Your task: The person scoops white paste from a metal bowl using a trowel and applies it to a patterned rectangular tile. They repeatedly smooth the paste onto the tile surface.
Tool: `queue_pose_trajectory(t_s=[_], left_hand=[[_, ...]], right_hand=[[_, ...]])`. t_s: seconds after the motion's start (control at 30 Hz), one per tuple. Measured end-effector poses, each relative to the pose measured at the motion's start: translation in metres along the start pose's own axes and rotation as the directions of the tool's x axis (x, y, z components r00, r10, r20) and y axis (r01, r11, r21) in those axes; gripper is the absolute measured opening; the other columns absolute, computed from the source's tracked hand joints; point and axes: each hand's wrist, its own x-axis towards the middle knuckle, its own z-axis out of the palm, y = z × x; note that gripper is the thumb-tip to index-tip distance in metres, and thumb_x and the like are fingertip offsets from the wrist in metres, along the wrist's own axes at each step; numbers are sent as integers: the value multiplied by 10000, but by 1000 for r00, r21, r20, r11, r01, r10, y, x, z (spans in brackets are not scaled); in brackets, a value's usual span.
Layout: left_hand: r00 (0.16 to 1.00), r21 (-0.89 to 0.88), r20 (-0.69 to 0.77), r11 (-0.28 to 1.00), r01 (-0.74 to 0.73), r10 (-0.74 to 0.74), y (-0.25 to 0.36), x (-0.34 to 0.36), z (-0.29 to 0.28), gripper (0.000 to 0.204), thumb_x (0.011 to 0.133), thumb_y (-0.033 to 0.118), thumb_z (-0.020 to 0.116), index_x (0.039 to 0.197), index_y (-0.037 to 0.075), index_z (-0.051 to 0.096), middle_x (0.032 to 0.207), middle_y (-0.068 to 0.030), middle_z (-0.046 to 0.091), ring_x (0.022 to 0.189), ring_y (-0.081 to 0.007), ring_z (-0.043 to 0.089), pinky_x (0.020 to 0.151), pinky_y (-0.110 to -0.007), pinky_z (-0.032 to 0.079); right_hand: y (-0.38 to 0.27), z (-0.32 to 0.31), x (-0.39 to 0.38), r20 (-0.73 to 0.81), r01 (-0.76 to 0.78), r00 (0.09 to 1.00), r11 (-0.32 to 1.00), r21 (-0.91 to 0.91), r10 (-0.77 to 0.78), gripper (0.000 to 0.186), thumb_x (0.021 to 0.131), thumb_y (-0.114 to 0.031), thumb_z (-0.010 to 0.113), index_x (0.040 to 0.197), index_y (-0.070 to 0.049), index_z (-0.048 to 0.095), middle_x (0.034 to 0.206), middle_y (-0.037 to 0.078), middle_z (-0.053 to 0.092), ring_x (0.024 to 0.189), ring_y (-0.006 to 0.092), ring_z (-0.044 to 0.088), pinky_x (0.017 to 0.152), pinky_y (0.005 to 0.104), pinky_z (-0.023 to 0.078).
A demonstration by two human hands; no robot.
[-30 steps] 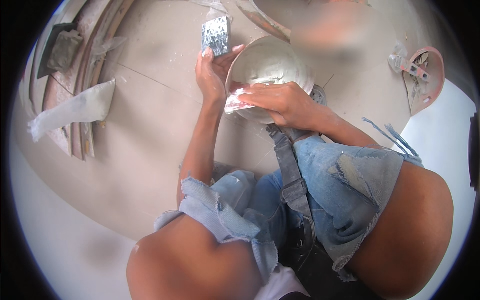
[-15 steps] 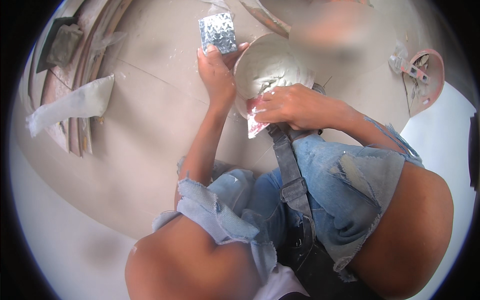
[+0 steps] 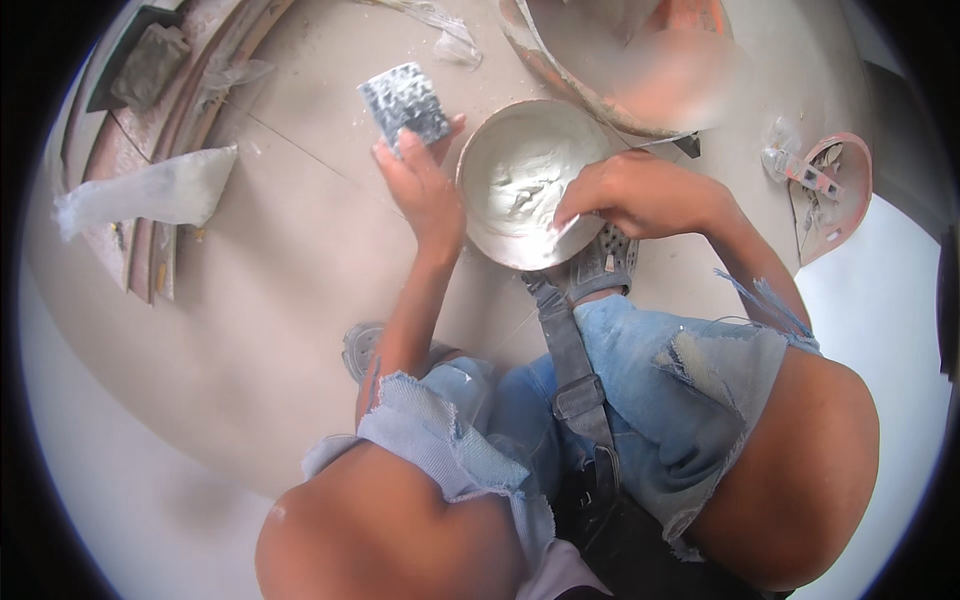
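Tile (image 3: 405, 104) in the left hand (image 3: 425, 190), beside a bowl (image 3: 484, 217) of white paste (image 3: 520, 190).
Left fingers and thumb clamp the tile's near edge; the right hand's (image 3: 640, 195) fingers pinch a mostly hidden scraper (image 3: 566, 229) over the bowl's right side. A tub (image 3: 705, 18) stands beyond.

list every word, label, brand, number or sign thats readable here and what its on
No readable text anywhere.
Dark square slab mottled with white, in the left hand: no lettering visible.
Round off-white bowl: no lettering visible.
Crumpled translucent plastic bag: no lettering visible.
Narrow orange-and-white strip: dark marks too small to make out.
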Motion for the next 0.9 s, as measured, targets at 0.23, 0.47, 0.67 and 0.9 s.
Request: queue_pose_trajectory(t_s=[0.23,0.47,0.67,0.9], left_hand=[[985,239,-84,963,-126,149,-3,-34,4,328,1168,247,367,1308,-50,364,1151,-227,723,1101,-310,742,937,-394,557],[956,285,217,924,-255,197,4,19,11,235,1147,197,427,1230,-15,372,979,-228,776,918,-403,781,759,-458,590],[911,370,334,855,-364,243,11,60,6,272,1168,245,390,1220,-21,413,1043,-210,785,968,-308,788,846,-403,596],[993,55,-72,994,-94,98,8,-4,3,334,1165,276,372,1287,-34,375,1116,-201,756,1050,-266,743,942,-409,551]], right_hand=[[17,39,-15,-371,-51,903,913,404,215,370,909,44,591,1256,-13,705,1102,158,779,1047,287,740,938,380,553],[14,83,-9,-479,-34,838,900,434,262,371,933,27,598,1288,-23,693,1090,161,774,1003,248,753,913,342,560],[-18,140,21,-683,3,654,902,431,325,321,975,-10,635,1291,-11,694,1075,161,773,960,218,757,875,322,574],[-13,103,0,-737,22,668,988,151,98,394,886,75,654,1261,-35,707,1081,168,772,932,250,774,770,355,618]])
